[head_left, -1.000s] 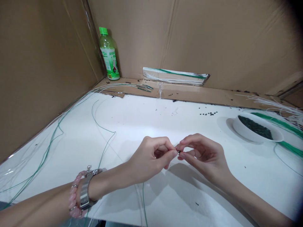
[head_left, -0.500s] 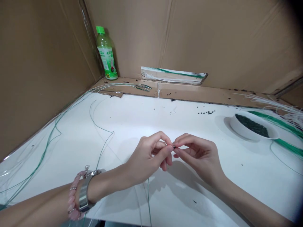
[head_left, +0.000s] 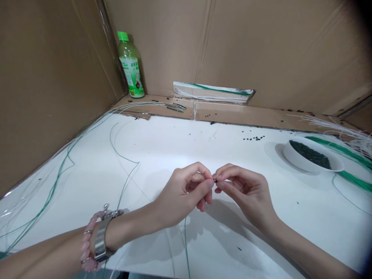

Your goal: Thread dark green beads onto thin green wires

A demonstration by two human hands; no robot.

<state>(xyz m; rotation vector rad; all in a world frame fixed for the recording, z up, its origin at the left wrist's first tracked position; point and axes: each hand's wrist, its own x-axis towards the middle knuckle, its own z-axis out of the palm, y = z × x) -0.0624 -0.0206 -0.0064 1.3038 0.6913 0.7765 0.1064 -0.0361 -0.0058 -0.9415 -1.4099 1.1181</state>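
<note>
Above the white table my left hand [head_left: 186,192] and my right hand [head_left: 250,188] meet fingertip to fingertip. Between them shows a tiny black piece [head_left: 215,181], too small to make out well; my right thumb and forefinger pinch it. My left thumb and forefinger are pressed together in a pinch right beside it. From under my left hand a thin green wire [head_left: 186,244] and a pale one hang down over the table's front edge. Their upper ends are hidden in my fingers.
A white bowl [head_left: 337,164] of small dark green pieces [head_left: 310,154] stands right, by green wire bundles [head_left: 356,180] and white strands [head_left: 343,130]. Beaded wires [head_left: 174,108] lie back left near a green bottle [head_left: 130,71]. Cardboard walls [head_left: 261,46] enclose the table.
Both hands have shifted very slightly to the right, still fingertip to fingertip around the black piece. The hanging green wire has swung a little to the right.
</note>
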